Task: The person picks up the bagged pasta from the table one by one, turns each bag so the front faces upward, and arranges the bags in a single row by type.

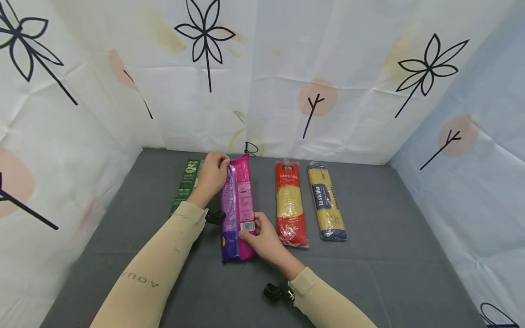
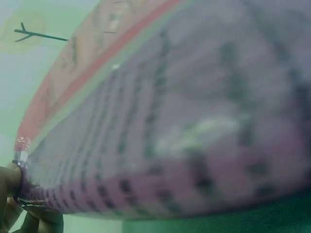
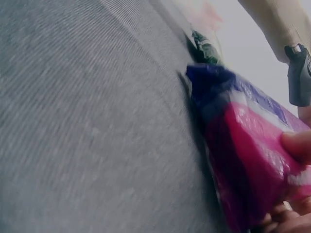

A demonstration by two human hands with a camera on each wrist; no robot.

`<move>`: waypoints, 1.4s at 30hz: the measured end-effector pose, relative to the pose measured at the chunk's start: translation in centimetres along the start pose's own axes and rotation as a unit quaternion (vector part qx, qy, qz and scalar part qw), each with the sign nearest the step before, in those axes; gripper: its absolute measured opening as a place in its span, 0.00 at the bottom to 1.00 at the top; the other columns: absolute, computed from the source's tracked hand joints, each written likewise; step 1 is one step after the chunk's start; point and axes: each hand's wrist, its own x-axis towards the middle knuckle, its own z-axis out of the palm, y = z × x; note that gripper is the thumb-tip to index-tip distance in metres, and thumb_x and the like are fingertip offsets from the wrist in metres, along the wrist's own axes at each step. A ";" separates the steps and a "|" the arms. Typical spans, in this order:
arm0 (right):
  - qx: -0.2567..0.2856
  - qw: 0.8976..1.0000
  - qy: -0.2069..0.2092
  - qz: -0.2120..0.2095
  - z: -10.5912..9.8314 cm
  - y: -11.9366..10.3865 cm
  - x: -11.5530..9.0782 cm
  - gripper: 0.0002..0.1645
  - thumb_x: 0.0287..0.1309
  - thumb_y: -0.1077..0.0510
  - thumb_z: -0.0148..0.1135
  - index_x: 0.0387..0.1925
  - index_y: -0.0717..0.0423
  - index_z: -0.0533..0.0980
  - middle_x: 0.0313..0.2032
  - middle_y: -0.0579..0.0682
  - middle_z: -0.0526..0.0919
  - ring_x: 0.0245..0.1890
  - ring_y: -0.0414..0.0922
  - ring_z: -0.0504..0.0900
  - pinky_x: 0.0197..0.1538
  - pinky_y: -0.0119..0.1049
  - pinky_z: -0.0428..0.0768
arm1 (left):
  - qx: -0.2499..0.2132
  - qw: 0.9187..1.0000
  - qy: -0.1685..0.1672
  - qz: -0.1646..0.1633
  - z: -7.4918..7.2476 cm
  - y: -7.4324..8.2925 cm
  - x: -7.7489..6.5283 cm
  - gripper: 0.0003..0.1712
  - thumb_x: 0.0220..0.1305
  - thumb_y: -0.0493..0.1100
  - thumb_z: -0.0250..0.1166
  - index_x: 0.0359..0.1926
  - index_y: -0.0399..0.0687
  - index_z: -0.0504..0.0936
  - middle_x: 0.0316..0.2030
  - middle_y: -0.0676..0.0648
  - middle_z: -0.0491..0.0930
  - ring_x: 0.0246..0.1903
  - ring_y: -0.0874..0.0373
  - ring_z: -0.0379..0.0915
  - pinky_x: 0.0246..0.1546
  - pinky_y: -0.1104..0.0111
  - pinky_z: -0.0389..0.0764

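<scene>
A long pink and purple packet point(image 1: 238, 200) with a barcode lies lengthwise in front of me, between both hands. My left hand point(image 1: 211, 175) pinches its far end; in the left wrist view the fingers point(image 2: 12, 182) grip the crimped tip of the wrapper. Lower down, my right hand point(image 1: 266, 239) holds the right edge beside the barcode. The right wrist view shows the thumb point(image 3: 297, 146) on top of the pink film point(image 3: 255, 141) and fingertips curled under the edge. Beneath my left wrist, a green packet point(image 1: 186, 184) is partly hidden.
Right of the held packet lie a red packet of spaghetti point(image 1: 289, 202) and a yellow and blue "la sicilia" pasta packet point(image 1: 326, 200). All rest on a grey cloth-covered table point(image 1: 381, 218). A white patterned curtain point(image 1: 279, 59) closes off the back and sides.
</scene>
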 end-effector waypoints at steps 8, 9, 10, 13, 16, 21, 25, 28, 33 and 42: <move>0.051 0.998 0.007 -0.032 -0.3 -1.4 0.5 0.32 0.60 0.67 0.63 0.63 0.59 0.60 0.54 0.59 0.76 0.42 0.55 0.83 0.37 0.49 0.83 | -0.067 0.998 0.019 -0.002 -1.2 1.3 -0.3 0.12 0.73 0.45 0.55 0.50 0.44 0.76 0.52 0.41 0.59 0.37 0.48 0.64 0.38 0.58 0.69; 0.049 0.998 0.009 -0.037 -0.4 -1.6 0.7 0.32 0.60 0.68 0.62 0.63 0.59 0.60 0.54 0.60 0.76 0.42 0.56 0.83 0.37 0.51 0.83 | -0.077 0.997 0.017 -0.007 -1.4 1.4 -0.5 0.13 0.72 0.46 0.55 0.52 0.45 0.75 0.53 0.41 0.57 0.37 0.49 0.64 0.38 0.58 0.70; 0.044 0.998 0.011 -0.042 -0.5 -1.8 0.8 0.33 0.60 0.68 0.62 0.63 0.60 0.60 0.54 0.60 0.75 0.42 0.57 0.83 0.37 0.52 0.83 | -0.087 0.996 0.014 -0.011 -1.5 1.6 -0.6 0.15 0.72 0.46 0.56 0.55 0.46 0.74 0.53 0.40 0.57 0.37 0.49 0.64 0.37 0.59 0.71; 0.020 0.998 0.025 -0.060 -0.8 -2.3 1.2 0.32 0.60 0.68 0.62 0.63 0.59 0.61 0.53 0.60 0.76 0.42 0.56 0.84 0.38 0.52 0.82 | -0.106 0.994 0.008 -0.018 -1.7 1.9 -0.8 0.21 0.71 0.47 0.57 0.62 0.48 0.70 0.53 0.40 0.56 0.39 0.49 0.67 0.38 0.59 0.75; -0.003 0.995 0.044 -0.084 -1.3 -2.8 1.5 0.31 0.60 0.67 0.62 0.62 0.58 0.62 0.52 0.58 0.76 0.42 0.53 0.84 0.38 0.49 0.83 | -0.115 0.993 0.003 -0.013 -1.8 2.4 -1.1 0.28 0.70 0.47 0.59 0.68 0.49 0.64 0.53 0.39 0.58 0.43 0.49 0.70 0.40 0.58 0.79; -0.088 0.986 0.090 -0.108 -2.1 -3.9 1.7 0.29 0.60 0.65 0.64 0.60 0.55 0.65 0.49 0.52 0.76 0.44 0.47 0.82 0.41 0.42 0.83 | -0.100 0.995 0.002 0.002 -1.9 3.1 -1.4 0.35 0.69 0.47 0.61 0.71 0.50 0.58 0.58 0.36 0.58 0.45 0.47 0.69 0.42 0.56 0.80; -0.174 0.970 0.120 -0.121 -2.8 -4.9 1.6 0.29 0.60 0.62 0.64 0.61 0.51 0.66 0.48 0.51 0.78 0.43 0.45 0.82 0.41 0.43 0.83 | -0.075 0.997 0.002 0.001 -2.2 3.7 -1.7 0.37 0.68 0.51 0.61 0.73 0.52 0.55 0.59 0.37 0.60 0.42 0.48 0.70 0.37 0.57 0.81; -0.230 0.955 0.134 -0.129 -3.2 -5.8 1.4 0.29 0.61 0.60 0.64 0.62 0.49 0.66 0.49 0.51 0.79 0.41 0.45 0.81 0.39 0.43 0.83 | -0.087 0.996 -0.005 -0.002 -2.5 4.1 -1.9 0.41 0.68 0.51 0.61 0.74 0.53 0.51 0.60 0.37 0.62 0.41 0.49 0.74 0.34 0.58 0.82; -0.319 0.920 0.158 -0.161 -3.4 -6.9 1.2 0.30 0.59 0.59 0.65 0.62 0.47 0.67 0.51 0.49 0.79 0.41 0.44 0.79 0.43 0.44 0.82 | -0.211 0.977 -0.037 -0.014 -2.5 4.5 -2.2 0.44 0.71 0.46 0.58 0.77 0.55 0.40 0.61 0.35 0.61 0.45 0.45 0.77 0.36 0.58 0.83; -0.529 0.772 0.192 -0.295 -3.1 -6.9 1.3 0.27 0.57 0.62 0.66 0.58 0.53 0.71 0.43 0.50 0.81 0.34 0.47 0.82 0.33 0.40 0.83 | -0.392 0.915 -0.063 -0.071 -1.2 4.8 -3.7 0.42 0.74 0.57 0.47 0.74 0.75 0.28 0.68 0.39 0.52 0.53 0.36 0.72 0.42 0.47 0.79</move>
